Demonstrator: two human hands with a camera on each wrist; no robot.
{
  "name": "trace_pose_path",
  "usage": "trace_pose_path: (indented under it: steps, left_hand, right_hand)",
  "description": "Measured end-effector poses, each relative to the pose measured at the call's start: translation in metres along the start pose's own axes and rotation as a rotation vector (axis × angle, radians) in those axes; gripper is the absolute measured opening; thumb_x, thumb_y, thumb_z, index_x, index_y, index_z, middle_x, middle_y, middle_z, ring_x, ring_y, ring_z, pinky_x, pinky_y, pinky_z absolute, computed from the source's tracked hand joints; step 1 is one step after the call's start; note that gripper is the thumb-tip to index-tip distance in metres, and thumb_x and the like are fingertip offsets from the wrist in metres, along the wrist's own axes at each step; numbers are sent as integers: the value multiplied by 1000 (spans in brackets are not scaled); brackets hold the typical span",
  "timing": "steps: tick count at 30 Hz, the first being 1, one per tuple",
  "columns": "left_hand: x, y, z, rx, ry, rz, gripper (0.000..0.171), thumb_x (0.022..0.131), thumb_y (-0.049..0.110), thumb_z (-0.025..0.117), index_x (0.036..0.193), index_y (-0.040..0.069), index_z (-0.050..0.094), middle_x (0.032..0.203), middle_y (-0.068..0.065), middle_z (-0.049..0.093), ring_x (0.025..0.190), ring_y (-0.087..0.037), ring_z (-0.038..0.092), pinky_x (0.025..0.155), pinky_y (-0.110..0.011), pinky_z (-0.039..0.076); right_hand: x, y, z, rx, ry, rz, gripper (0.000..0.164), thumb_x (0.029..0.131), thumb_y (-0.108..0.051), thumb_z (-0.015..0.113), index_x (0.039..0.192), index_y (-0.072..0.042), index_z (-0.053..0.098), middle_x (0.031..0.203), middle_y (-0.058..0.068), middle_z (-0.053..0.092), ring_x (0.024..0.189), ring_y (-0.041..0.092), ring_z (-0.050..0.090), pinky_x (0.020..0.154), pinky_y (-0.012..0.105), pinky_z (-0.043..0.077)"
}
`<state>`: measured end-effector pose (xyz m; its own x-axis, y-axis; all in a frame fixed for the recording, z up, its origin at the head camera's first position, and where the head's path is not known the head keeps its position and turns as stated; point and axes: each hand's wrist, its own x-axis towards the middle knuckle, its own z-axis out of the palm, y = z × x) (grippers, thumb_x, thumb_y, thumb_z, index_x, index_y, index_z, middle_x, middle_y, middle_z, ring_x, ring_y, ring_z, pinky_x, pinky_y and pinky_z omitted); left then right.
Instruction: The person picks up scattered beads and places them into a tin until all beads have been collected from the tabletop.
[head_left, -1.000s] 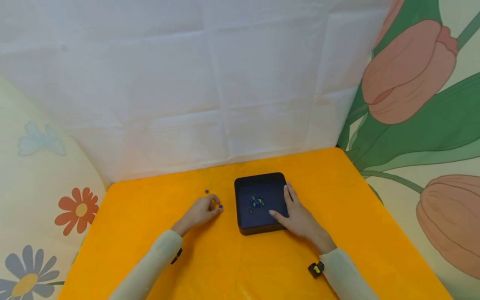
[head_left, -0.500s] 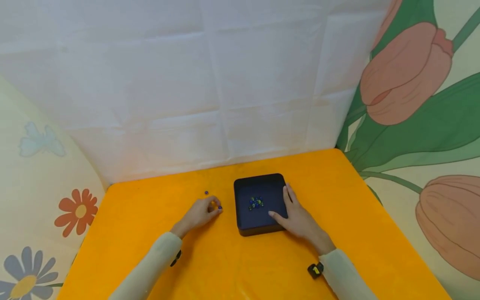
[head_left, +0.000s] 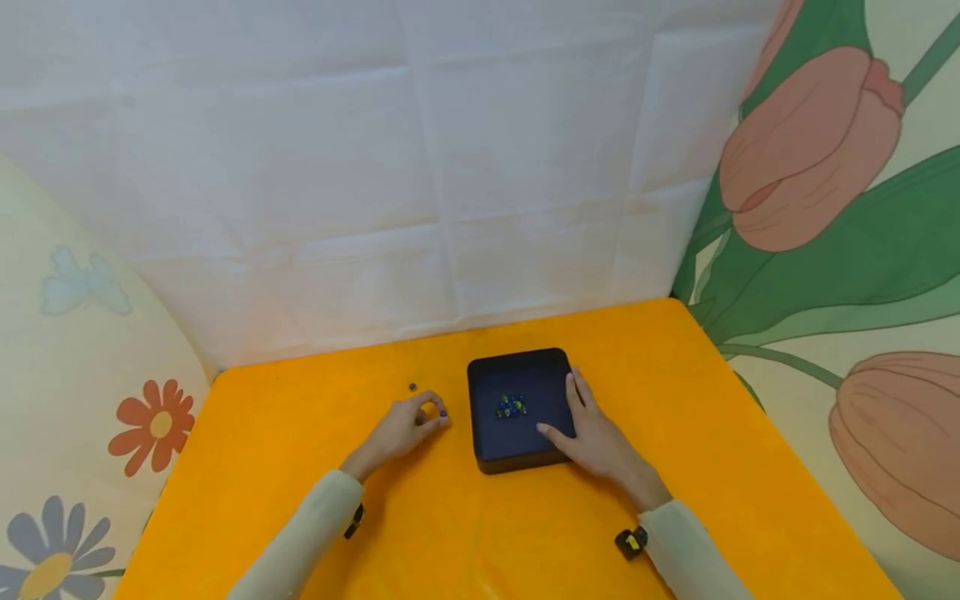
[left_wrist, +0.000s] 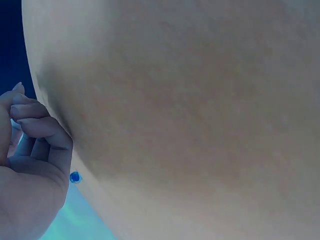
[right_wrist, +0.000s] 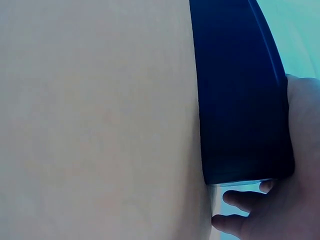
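In the head view, a dark square tray [head_left: 513,446] sits on the table with a small cluster of blue and yellow-green marbles [head_left: 512,406] in its middle. My right hand [head_left: 603,446] grips the tray's right side, thumb over the rim and fingers along the outer wall. Left of the tray, my left hand [head_left: 405,427] pinches a blue marble [head_left: 443,413] at the tips of thumb and forefinger, low over the table. Another blue marble [head_left: 412,387] lies behind that hand. The left wrist view has curled fingers and a blue marble [left_wrist: 75,177] beyond them.
A yellow-orange cloth [head_left: 480,533] covers the table. White sheeting [head_left: 337,167] hangs along its back edge, and flower-printed panels [head_left: 810,308] flank both sides. Each wrist wears a small black device [head_left: 632,542].
Inside the tray, a marble that lay apart in front of the cluster has rolled up against it. My left hand has edged slightly right with its marble; the right hand stays at the tray.
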<state>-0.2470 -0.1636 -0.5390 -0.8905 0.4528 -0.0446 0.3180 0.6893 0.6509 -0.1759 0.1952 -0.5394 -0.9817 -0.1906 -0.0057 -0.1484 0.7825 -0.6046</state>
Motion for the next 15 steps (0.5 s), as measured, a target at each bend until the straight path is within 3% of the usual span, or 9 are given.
trace_pose_path:
  steps: [7, 15]
  left_hand:
    - [-1, 6, -4, -25, 40, 14, 16, 104, 32, 67, 116, 21, 64, 59, 3, 52, 50, -7, 33, 51, -21, 30]
    - [0, 13, -16, -111, 108, -32, 19, 104, 33, 67, 117, 20, 65, 66, -9, 59, 51, -11, 36, 50, -24, 33]
  right_hand:
    - [0, 1, 0, -7, 2, 3, 111, 97, -77, 51, 170, -12, -2, 179, 9, -10, 150, 45, 45, 109, 58, 51]
    - [0, -1, 1, -8, -3, 1, 110, 98, -74, 52, 170, -11, -2, 179, 9, -11, 151, 45, 44, 109, 58, 51]
